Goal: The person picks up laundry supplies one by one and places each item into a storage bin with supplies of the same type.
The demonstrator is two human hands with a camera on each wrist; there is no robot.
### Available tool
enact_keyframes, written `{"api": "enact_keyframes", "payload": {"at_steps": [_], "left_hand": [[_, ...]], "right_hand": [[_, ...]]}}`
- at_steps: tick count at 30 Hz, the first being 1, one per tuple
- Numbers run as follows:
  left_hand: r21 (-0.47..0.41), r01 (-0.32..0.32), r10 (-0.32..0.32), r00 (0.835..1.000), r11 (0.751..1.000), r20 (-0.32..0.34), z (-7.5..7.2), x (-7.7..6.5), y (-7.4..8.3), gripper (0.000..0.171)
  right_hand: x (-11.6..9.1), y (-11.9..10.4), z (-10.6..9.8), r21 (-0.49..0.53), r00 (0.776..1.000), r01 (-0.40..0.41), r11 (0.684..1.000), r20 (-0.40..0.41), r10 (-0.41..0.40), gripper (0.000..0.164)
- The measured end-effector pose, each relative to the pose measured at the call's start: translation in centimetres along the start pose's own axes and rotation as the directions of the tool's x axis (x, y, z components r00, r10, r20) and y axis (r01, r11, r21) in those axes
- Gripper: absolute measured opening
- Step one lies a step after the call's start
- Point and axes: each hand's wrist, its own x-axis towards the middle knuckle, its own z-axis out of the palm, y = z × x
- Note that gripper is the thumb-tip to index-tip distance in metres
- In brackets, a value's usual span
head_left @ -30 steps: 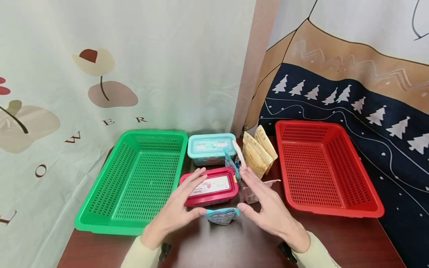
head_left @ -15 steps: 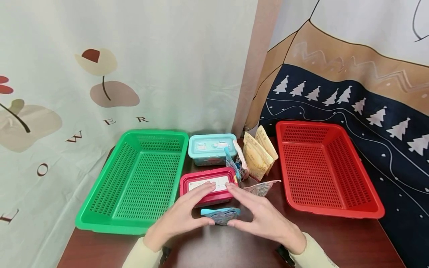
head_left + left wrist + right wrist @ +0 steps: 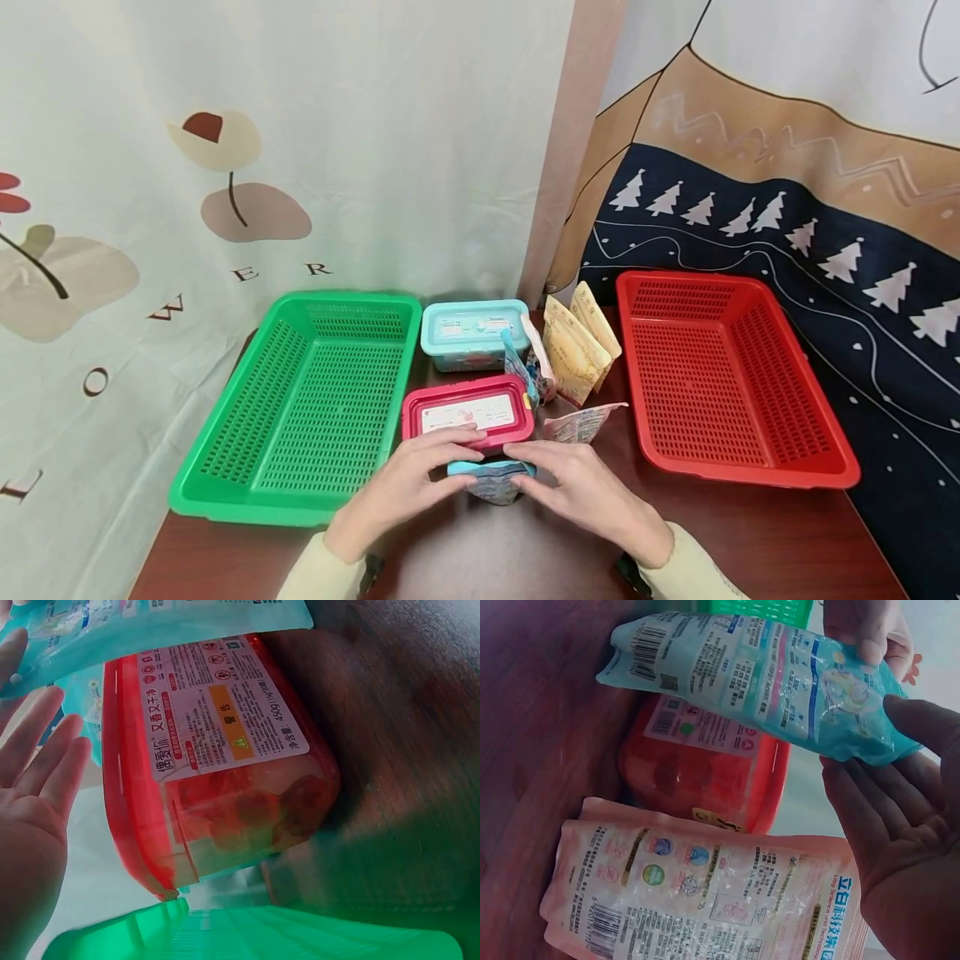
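Tabletop (image 3: 780, 542): green basket (image 3: 333, 417) at left, red basket (image 3: 705, 383) at right. Red box (image 3: 465, 412) between, long axis roughly left to right. Left hand (image 3: 405, 475), right hand (image 3: 585, 487): both loose, fingers mostly straight on far side, thumbs on near side of blue pouch (image 3: 491, 487); firmness of contact unclear. Pouch upright just before red box, between hands; long axis vertical, barcode end down, top edge running left-right, printed face toward person.
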Motion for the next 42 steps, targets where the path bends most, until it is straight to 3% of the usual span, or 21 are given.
{"api": "enact_keyframes", "payload": {"at_steps": [5, 13, 21, 27, 34, 42], "left_hand": [[-0.078, 0.004, -0.006, 1.000, 0.997, -0.023, 0.2, 0.4, 0.1, 0.024], [-0.077, -0.003, -0.005, 0.995, 0.997, -0.099, 0.6, 0.9, 0.3, 0.024], [-0.064, -0.038, 0.028, 0.987, 0.997, -0.158, -0.2, 2.3, 1.1, 0.024], [-0.085, -0.054, 0.039, 0.985, 0.995, -0.166, -1.0, 3.3, 2.1, 0.023], [-0.084, -0.045, 0.030, 0.985, 0.995, -0.171, -1.7, 4.8, 4.1, 0.020], [-0.086, -0.071, 0.055, 0.983, 0.994, -0.176, -2.0, 8.1, 7.1, 0.018]], "right_hand": [[0.1, 0.1, 0.2, -0.025, 0.999, -0.021, 0.999, -0.027, 0.021, 0.029], [0.1, 0.0, 0.0, -0.030, 0.996, -0.033, 0.999, -0.085, 0.031, 0.027], [0.6, -0.5, -1.3, 0.001, 0.991, -0.031, 1.000, -0.127, 0.030, 0.029], [1.1, -1.3, -2.8, 0.043, 0.983, -0.032, 0.999, -0.177, 0.040, 0.032], [1.1, -2.2, -5.1, 0.094, 0.979, -0.061, 0.994, -0.190, 0.078, 0.031], [0.8, -3.6, -8.9, 0.150, 0.960, -0.147, 0.978, -0.216, 0.177, 0.037]]}}
